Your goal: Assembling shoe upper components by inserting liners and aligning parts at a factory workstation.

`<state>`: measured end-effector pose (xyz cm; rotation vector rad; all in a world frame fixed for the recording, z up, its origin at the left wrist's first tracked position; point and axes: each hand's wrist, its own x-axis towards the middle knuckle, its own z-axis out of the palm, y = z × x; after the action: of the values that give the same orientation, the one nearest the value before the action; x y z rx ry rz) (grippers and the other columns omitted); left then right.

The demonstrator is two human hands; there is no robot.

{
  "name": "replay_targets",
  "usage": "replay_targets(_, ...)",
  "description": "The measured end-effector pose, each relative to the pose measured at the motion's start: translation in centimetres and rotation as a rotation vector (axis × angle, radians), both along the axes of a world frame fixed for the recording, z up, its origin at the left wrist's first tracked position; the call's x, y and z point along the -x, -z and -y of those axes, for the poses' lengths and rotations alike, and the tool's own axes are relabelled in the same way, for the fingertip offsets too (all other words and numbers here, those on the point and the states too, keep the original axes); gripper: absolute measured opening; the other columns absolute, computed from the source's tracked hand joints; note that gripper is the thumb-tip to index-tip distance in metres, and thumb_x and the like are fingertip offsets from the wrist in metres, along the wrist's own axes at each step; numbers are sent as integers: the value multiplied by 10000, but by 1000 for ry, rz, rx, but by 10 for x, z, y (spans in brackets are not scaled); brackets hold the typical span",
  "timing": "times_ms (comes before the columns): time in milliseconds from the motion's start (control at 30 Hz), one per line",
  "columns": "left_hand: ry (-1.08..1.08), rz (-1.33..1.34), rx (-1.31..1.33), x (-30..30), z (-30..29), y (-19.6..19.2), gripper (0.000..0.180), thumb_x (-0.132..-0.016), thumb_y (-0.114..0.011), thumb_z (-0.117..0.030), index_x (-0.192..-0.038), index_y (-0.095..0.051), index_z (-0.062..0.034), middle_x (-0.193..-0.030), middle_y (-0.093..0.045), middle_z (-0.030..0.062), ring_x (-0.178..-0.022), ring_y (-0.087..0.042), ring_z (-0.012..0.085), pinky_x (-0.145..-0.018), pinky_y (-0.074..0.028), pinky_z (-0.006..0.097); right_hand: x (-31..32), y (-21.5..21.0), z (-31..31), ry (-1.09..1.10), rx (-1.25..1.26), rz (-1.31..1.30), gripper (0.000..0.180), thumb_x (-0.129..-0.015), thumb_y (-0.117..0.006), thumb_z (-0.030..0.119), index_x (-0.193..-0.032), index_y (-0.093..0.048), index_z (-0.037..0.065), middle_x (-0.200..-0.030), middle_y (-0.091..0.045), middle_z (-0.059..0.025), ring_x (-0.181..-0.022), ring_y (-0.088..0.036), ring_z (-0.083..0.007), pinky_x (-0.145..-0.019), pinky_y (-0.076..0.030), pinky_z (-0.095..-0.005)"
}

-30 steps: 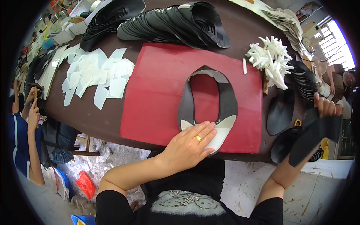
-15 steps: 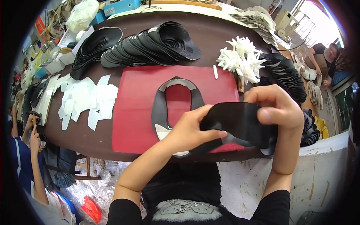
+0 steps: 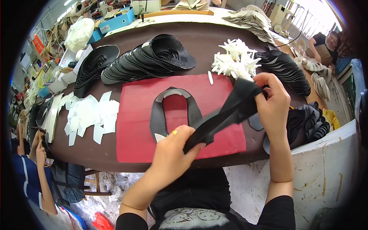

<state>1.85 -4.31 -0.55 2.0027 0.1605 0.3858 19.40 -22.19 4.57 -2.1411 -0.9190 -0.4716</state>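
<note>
Observed black flexible piece (image 3: 226, 112) held aslant above the red mat (image 3: 136, 101). Noted left hand (image 3: 173, 148) pinching the near end between thumb and fingers; right hand (image 3: 274, 101), fingers curled, gripping the far end. Found dark grey collar-shaped piece (image 3: 156, 115) on the mat, partly behind the left hand. Recorded white flat pieces (image 3: 85, 115) left of the mat, white pegs (image 3: 237, 61) at its far right corner, nested black pieces (image 3: 143, 63) beyond its far edge.

The table (image 3: 199, 32) is dark brown, its mat (image 3: 134, 111) red. The upper (image 3: 157, 115) there is charcoal with pale patches (image 3: 184, 94); the held piece (image 3: 241, 101), black. Toward the table's left edge, white sheets (image 3: 90, 113); toward its far edge, a black stack (image 3: 140, 63). The shirt (image 3: 195, 217) is black, silver-patterned.
</note>
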Motion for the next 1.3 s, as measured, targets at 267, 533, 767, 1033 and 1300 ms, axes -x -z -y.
replay_targets(267,-427,363,-277,-6,4,18,279,-697,-680,48,-861,-497,-84,-760,-538,49,-566,-530,221,-519,-414,322,6,8,3,49,-135,-252,251,-766,-590,-62,-987,-671,22,-808,-662,-11,-658,-537,-95,-637,-431,-211)
replay_targets(533,-69,6,-124,25,44,39,279,-828,-626,-49,-1091,-534,-54,-755,-612,100,-556,-573,292,-555,-451,409,-8,30,2,119,-133,269,315,-739,-592,-54,-1021,-683,51,-744,-651,-16,-606,-535,-121,-585,-420,-242)
replay_targets(767,157,-293,129,5,45,49,321,-957,-532,-142,-1257,-503,-31,-730,-624,105,-592,-582,249,-592,-452,365,-28,72,-11,224,524,258,334,-749,-656,81,-1081,-686,108,-848,-676,-42,-719,-635,-279,-643,-464,-322)
replay_targets(1033,207,-411,523,-2,46,73,283,-1004,-498,-234,-1197,-552,-34,-842,-635,82,-705,-602,169,-639,-473,287,55,45,51,418,170,-517,172,-879,-641,159,-866,-668,-11,-749,-653,-113,-566,-599,-176,-546,-469,-291)
replay_targets(1300,362,-533,944,-24,28,26,335,-1021,-439,-334,-1092,-595,-46,-977,-638,110,-745,-599,164,-619,-497,280,70,92,81,65,-169,-1005,256,-882,-630,170,-674,-569,35,-613,-531,-5,-521,-424,-66,-470,-339,-196)
